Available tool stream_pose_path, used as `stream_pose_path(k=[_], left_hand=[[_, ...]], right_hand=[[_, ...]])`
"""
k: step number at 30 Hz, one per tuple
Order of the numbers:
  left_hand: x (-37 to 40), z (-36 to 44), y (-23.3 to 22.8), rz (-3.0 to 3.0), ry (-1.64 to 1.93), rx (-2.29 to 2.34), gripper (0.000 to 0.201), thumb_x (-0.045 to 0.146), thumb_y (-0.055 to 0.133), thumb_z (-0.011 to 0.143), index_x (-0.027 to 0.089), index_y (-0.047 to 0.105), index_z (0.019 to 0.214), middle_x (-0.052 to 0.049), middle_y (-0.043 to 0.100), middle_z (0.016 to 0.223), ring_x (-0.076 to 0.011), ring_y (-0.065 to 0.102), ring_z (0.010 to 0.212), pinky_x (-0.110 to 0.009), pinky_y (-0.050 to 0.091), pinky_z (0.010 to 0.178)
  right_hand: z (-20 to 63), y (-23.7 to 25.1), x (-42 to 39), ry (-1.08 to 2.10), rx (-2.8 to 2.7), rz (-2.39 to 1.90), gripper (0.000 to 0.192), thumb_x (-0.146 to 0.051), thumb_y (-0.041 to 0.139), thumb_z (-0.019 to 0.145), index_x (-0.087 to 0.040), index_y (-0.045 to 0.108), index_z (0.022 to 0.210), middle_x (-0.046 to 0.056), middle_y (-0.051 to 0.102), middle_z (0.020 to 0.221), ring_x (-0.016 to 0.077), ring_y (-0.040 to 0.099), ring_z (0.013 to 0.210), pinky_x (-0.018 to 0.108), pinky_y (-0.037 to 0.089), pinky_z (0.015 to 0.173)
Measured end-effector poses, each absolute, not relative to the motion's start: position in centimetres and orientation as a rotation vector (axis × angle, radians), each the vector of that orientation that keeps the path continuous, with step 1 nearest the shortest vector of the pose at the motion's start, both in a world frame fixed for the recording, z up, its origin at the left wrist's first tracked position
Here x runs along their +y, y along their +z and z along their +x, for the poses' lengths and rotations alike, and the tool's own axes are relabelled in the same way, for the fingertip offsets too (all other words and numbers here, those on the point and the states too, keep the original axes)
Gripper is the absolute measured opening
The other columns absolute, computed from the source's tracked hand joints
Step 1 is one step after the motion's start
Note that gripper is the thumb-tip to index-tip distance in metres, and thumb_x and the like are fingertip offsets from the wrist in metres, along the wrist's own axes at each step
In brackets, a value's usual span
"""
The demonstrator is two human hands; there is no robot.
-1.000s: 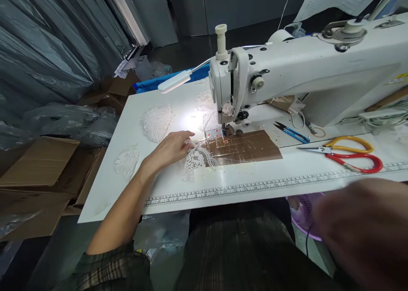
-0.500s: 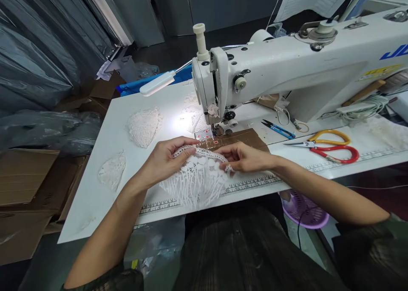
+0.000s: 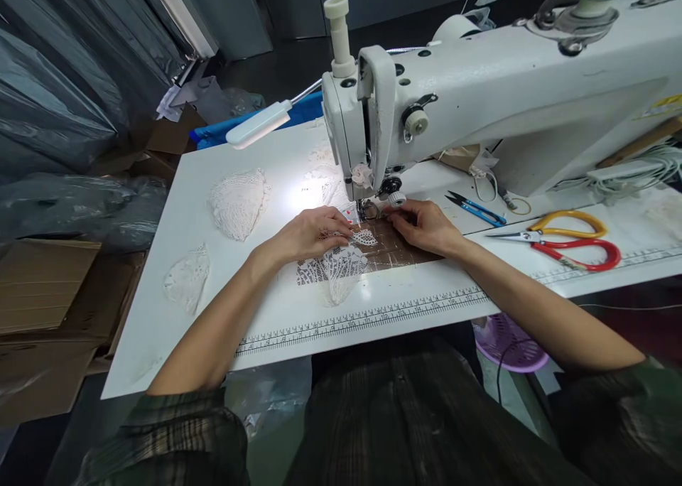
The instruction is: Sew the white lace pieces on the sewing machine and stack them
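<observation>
From where the head camera looks down, both hands are low on the white tabletop (image 3: 175,287), close together in front of the needle end of the white sewing machine (image 3: 479,95). The left hand (image 3: 309,234) lies flat with its fingers spread and pressed down on a piece of white lace (image 3: 341,262), which sits on the tabletop just in front of the machine's foot, partly over a brown taped patch (image 3: 405,248) and partly over the bare white surface toward the printed ruler strip (image 3: 362,319) along the near edge. The right hand (image 3: 423,224) rests on the brown patch just to the right of the needle, fingers curled toward the lace's far edge; whether they actually pinch the lace there I cannot tell, as the fingertips are tucked under the machine head. A small lamp (image 3: 258,123) on a bendy neck throws a bright pool of light on the tabletop behind the left hand. Two more lace pieces lie well apart to the left, a larger one (image 3: 237,202) near the light and a smaller one (image 3: 186,280) closer to the tabletop's left edge. To the right of the right hand lie blue thread snips (image 3: 477,209), and beyond them a pair of scissors with red and yellow handles (image 3: 570,241).
</observation>
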State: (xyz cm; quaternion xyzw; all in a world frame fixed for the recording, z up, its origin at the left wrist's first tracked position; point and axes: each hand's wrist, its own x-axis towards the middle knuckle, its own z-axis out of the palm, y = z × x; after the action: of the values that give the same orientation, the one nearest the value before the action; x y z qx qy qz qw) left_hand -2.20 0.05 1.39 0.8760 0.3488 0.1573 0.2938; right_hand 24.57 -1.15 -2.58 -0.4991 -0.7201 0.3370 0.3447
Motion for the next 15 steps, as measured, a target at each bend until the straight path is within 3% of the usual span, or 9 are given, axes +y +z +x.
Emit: stream_pose_path(k=[8, 11, 15], left_hand=[[0.3, -2.1, -0.5, 2.383, 0.586, 0.885, 0.016, 0.032, 0.062, 0.092, 0.022, 0.073, 0.089, -0.008, 0.067, 0.103, -0.0181, 0.066, 0.094, -0.036, 0.057, 0.084], [-0.5, -1.9, 0.0, 2.411, 0.588, 0.951, 0.020, 0.033, 0.054, 0.097, 0.021, 0.069, 0.091, -0.005, 0.070, 0.089, -0.0159, 0.067, 0.085, -0.035, 0.056, 0.082], [-1.4, -1.4, 0.7, 2.347, 0.618, 0.991, 0.023, 0.033, 0.048, 0.100, 0.020, 0.066, 0.094, -0.002, 0.070, 0.077, -0.0123, 0.066, 0.068, -0.027, 0.053, 0.064]], right_hand=[[24.5, -2.2, -1.6, 0.680, -2.012, -1.245, 0.030, -0.020, 0.053, 0.088, -0.018, 0.075, 0.108, 0.006, 0.074, 0.092, 0.0205, 0.067, 0.082, 0.036, 0.053, 0.078], [24.1, -1.7, -2.3, 0.649, -2.068, -1.099, 0.031, -0.029, 0.054, 0.092, -0.021, 0.073, 0.116, 0.008, 0.070, 0.104, 0.0222, 0.065, 0.092, 0.038, 0.053, 0.084], [22.6, -0.4, -3.0, 0.830, -2.222, -0.923, 0.044, -0.049, 0.063, 0.089, -0.020, 0.068, 0.122, 0.013, 0.060, 0.126, 0.0262, 0.060, 0.111, 0.042, 0.049, 0.097]])
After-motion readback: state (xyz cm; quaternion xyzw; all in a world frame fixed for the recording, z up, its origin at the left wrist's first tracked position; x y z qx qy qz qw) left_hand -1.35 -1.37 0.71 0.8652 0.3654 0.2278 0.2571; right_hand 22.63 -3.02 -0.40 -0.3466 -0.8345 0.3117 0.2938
